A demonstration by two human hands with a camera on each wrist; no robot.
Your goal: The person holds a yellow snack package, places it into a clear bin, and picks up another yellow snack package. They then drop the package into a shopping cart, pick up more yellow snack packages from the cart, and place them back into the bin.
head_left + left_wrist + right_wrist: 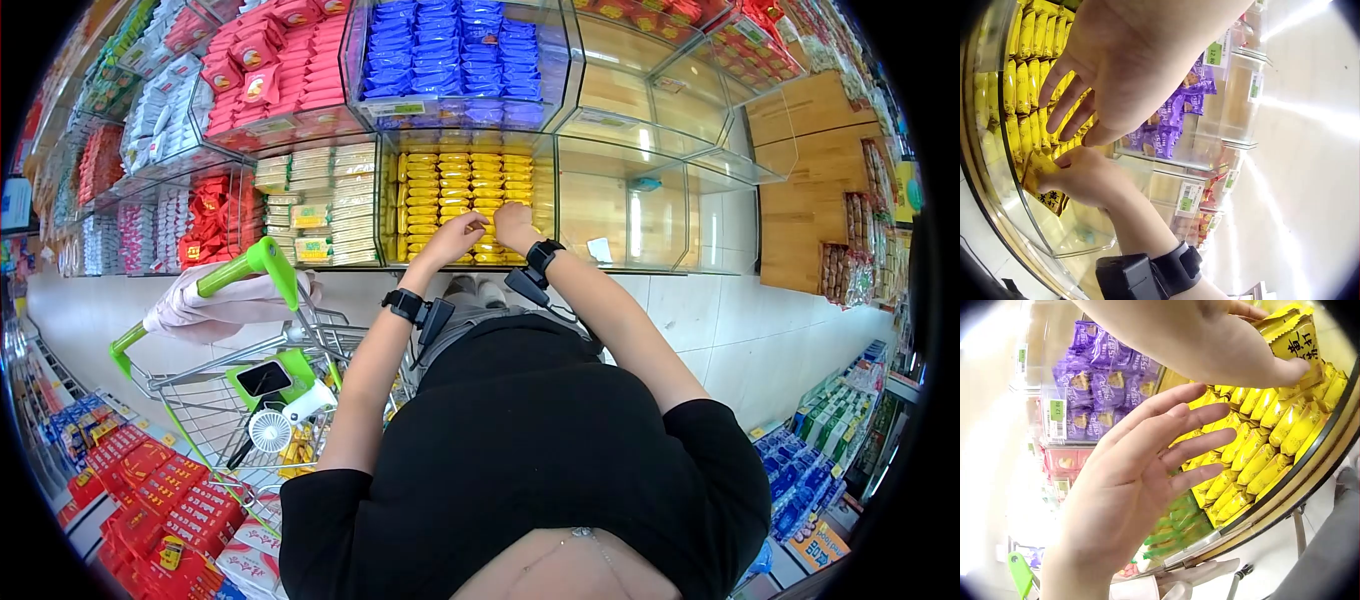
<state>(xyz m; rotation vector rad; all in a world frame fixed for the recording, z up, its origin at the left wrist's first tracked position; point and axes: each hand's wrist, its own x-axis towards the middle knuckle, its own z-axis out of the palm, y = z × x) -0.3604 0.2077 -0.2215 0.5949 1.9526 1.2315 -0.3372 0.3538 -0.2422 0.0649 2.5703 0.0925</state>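
Observation:
Between the thumb and fingers of my right hand (pixel 517 229) (pixel 1082 178) (pixel 1241 353) is a yellow packet (pixel 1049 197) (pixel 1297 347) with dark printing; whether a second lies behind it I cannot tell. My left hand (pixel 455 240) (pixel 1116 69) (pixel 1138 465), holding nothing, hovers over the bin with fingers spread and slightly bent. Below both hands, yellow packets (pixel 455 180) (pixel 1029 87) (pixel 1254 464) lie in rows inside a clear-walled bin. The left wrist view shows the held packet near the bin's curved front wall.
Blue-purple packets (pixel 450 60) fill the bin behind, and pale packs (pixel 355 200) the one to the left. On the right stand clear bins (pixel 620 225). A green-handled cart (pixel 270 262) at the left holds a small fan (pixel 270 431), a phone (pixel 263 378) and yellow packets (pixel 297 452).

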